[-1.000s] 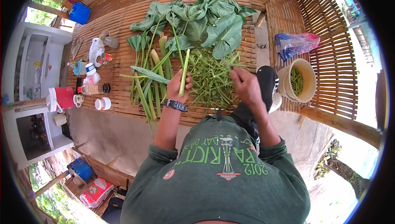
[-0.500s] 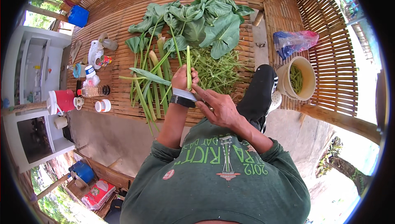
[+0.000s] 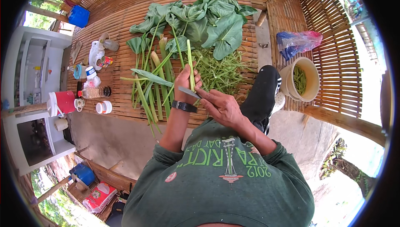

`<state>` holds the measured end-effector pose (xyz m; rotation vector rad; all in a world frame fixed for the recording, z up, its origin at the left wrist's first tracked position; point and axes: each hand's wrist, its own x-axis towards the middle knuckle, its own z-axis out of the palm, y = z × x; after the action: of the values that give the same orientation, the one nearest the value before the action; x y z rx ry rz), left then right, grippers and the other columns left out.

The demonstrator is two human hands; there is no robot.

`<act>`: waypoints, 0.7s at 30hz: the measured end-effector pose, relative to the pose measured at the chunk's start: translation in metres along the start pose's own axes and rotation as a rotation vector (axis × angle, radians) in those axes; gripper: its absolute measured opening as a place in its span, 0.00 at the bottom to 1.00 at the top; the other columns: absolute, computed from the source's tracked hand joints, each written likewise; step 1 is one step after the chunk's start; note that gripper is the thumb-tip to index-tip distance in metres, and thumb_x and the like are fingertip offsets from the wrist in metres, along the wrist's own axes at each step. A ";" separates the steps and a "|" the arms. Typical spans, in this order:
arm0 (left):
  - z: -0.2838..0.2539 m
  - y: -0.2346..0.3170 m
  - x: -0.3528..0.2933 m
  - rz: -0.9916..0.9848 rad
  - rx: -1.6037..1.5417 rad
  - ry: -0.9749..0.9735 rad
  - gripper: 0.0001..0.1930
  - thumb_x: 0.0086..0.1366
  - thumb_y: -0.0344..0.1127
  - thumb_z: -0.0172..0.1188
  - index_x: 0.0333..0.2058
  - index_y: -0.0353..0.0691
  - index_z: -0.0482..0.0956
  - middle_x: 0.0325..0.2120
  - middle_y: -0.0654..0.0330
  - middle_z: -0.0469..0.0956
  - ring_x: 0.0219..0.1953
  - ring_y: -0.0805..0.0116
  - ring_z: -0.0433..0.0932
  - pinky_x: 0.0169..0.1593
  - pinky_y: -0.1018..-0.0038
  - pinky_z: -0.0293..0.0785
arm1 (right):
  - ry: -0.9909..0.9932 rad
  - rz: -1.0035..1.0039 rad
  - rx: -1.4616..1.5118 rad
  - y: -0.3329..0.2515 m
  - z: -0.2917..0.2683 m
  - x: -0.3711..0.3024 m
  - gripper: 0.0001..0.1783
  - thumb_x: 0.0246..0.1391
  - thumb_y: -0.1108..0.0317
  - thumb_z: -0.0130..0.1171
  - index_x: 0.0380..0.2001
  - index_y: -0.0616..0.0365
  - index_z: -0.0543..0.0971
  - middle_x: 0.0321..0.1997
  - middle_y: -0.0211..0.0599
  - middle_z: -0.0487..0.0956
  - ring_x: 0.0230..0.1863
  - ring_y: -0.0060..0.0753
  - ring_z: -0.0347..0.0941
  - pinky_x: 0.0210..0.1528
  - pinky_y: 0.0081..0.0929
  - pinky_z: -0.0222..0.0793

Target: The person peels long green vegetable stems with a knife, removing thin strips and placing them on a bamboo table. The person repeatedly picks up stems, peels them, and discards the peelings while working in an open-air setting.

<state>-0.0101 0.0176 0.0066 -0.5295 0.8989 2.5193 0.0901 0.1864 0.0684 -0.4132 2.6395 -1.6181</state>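
My left hand [image 3: 184,78] is closed round a green leaf stalk [image 3: 190,60] that stands up out of the fist. My right hand [image 3: 221,105] grips a knife; its handle is hidden in the palm. The grey knife blade [image 3: 188,92] lies across the near end of the stalk, just above my wristwatch. Left of my left hand rest several long stalks [image 3: 149,98], some with leaves still on. Beyond my hands is a heap of thin green peelings [image 3: 218,71], with a pile of large green leaves [image 3: 225,35] behind it.
The bamboo slat table [image 3: 118,66] holds bottles, a mug and a white jar [image 3: 104,107] on its left, beside a red jug [image 3: 64,103]. At right, a cream bucket [image 3: 314,86] contains cut stalk pieces. A blue and pink plastic bag [image 3: 298,43] lies on the bench behind it.
The knife blade has turned and now shows narrower, a little higher against the stalk. The stalk's top has tipped slightly left, and my left wrist has rolled, baring the watch strap.
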 end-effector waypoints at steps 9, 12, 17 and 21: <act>-0.010 0.002 -0.012 -0.118 0.037 -0.132 0.21 0.83 0.41 0.50 0.64 0.31 0.69 0.32 0.64 0.73 0.28 0.75 0.70 0.27 0.78 0.68 | 0.229 0.476 0.512 0.016 -0.049 0.022 0.26 0.75 0.56 0.57 0.67 0.60 0.78 0.33 0.19 0.77 0.35 0.11 0.67 0.37 0.20 0.68; -0.025 0.004 -0.011 -0.150 0.018 -0.128 0.24 0.83 0.42 0.49 0.67 0.30 0.66 0.34 0.63 0.72 0.30 0.75 0.69 0.28 0.79 0.69 | 0.576 0.382 0.592 0.029 -0.087 0.029 0.21 0.75 0.54 0.57 0.46 0.62 0.86 0.27 0.16 0.71 0.25 0.10 0.60 0.24 0.16 0.54; -0.053 0.007 -0.007 -0.133 -0.053 -0.108 0.24 0.84 0.41 0.47 0.68 0.30 0.63 0.36 0.63 0.74 0.32 0.75 0.71 0.30 0.77 0.70 | 0.695 0.304 0.593 0.030 -0.131 0.029 0.22 0.77 0.57 0.55 0.62 0.60 0.81 0.27 0.23 0.74 0.23 0.11 0.63 0.21 0.17 0.55; -0.047 0.004 -0.002 -0.103 -0.057 -0.084 0.21 0.83 0.41 0.49 0.65 0.31 0.68 0.35 0.62 0.74 0.32 0.73 0.71 0.30 0.77 0.71 | 0.483 0.163 0.182 0.050 -0.101 0.026 0.25 0.75 0.62 0.57 0.70 0.55 0.75 0.31 0.29 0.80 0.26 0.19 0.70 0.27 0.25 0.68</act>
<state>-0.0001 -0.0166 -0.0245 -0.4717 0.7517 2.4599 0.0393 0.2896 0.0745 0.2240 2.6962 -2.0931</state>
